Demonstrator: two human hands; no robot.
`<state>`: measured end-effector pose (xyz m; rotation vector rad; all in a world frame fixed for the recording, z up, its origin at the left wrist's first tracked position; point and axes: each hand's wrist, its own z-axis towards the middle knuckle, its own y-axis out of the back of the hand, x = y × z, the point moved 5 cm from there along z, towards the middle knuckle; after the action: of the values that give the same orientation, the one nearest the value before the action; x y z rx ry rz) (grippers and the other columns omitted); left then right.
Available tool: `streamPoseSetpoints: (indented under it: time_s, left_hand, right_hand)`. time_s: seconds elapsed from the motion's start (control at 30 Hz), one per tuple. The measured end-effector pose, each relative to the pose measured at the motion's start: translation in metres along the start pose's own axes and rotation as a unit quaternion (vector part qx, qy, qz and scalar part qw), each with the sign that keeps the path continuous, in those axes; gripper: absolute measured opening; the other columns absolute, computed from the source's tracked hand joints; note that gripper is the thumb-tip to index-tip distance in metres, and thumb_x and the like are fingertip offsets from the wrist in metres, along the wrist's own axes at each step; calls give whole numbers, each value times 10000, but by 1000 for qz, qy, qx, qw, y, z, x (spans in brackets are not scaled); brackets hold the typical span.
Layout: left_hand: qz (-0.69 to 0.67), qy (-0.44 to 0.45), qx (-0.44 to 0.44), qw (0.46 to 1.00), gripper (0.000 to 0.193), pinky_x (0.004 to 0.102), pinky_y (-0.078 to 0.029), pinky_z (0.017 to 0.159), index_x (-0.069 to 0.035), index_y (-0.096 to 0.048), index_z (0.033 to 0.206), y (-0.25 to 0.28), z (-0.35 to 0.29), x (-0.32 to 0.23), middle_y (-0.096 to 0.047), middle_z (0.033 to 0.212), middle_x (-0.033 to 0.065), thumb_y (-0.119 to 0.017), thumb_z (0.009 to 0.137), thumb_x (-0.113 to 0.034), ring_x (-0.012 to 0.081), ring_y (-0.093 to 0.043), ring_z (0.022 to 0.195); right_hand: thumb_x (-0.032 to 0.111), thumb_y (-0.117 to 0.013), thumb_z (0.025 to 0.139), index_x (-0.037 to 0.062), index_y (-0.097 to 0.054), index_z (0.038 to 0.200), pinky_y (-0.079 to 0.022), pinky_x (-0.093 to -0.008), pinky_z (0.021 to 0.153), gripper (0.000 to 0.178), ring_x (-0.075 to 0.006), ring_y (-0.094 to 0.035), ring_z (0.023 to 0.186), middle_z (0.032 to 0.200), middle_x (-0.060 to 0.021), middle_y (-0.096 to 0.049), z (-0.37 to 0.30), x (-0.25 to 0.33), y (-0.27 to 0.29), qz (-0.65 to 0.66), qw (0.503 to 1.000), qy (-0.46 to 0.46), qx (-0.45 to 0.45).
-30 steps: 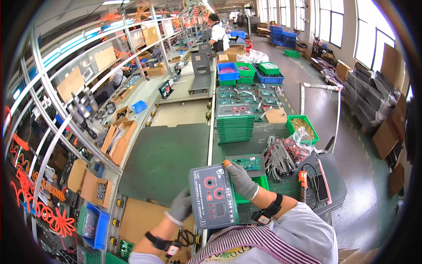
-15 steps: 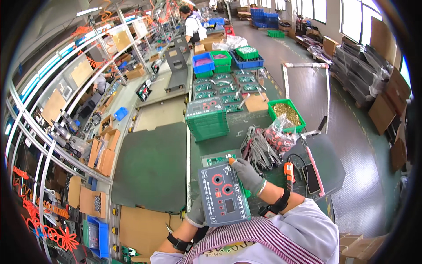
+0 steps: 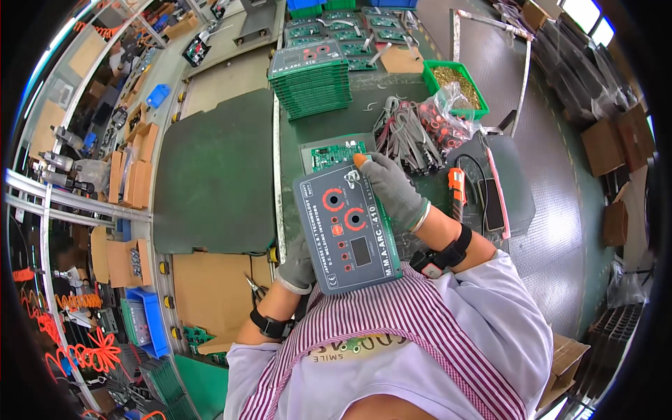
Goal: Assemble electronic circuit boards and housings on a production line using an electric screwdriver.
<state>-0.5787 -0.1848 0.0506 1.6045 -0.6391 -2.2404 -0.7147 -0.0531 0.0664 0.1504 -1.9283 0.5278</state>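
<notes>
A dark grey welding machine front panel point(image 3: 343, 241) with red dial rings, a small dark window and green circuit board edges showing is held tilted in front of my apron. My left hand point(image 3: 297, 264), in a grey glove, grips its left side; most of those fingers are hidden behind the panel. My right hand point(image 3: 395, 190), also gloved and with an orange fingertip cover, is closed on the upper right edge. Just beyond the panel's top edge, a green circuit board point(image 3: 332, 154) on a grey plate lies on the bench, partly covered by the panel.
A tall stack of similar panels point(image 3: 311, 84) stands farther off. To the right are grey ribbon cables point(image 3: 409, 136), a bag of red rings point(image 3: 446, 126), a green bin of brass-coloured parts point(image 3: 458, 84), an orange-handled tool point(image 3: 457, 192) and a phone point(image 3: 492, 203). Pliers point(image 3: 253, 285) lie at left.
My view has tilted downward, so the bench and panel appear higher in the picture. Both hands keep their hold on the panel, with little visible shift between them.
</notes>
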Motion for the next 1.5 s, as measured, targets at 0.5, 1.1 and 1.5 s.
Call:
streamPoseSetpoints:
  time_s: [0.5,1.1,1.5]
  left_hand:
    - [-330,116,52,935,373,304,-430,857,-37,-400,1205,-22,-16,30,-475,1178,91,-430,840,-109,201,-503,1028]
    - [-542,186,27,819,428,293,-428,859,-26,-359,1222,-22,-7,14,-482,1156,96,-434,865,-250,207,-496,1034]
    - [-215,266,105,934,521,323,-421,821,26,-384,1179,11,24,-6,-521,1063,154,-525,709,-148,261,-526,947]
  right_hand:
    - [236,-469,790,-33,-501,955,-396,-227,573,317,-82,-469,645,733,-25,-511,-11,-9,2,-30,999,6,-31]
    - [199,-492,793,-32,-508,937,-422,-215,562,273,-72,-502,637,740,-20,-533,-13,-13,0,64,998,-26,-8]
    - [375,-500,807,-4,-476,1003,-458,-263,531,427,-138,-528,660,755,-64,-540,-14,-18,44,-130,990,9,-55]
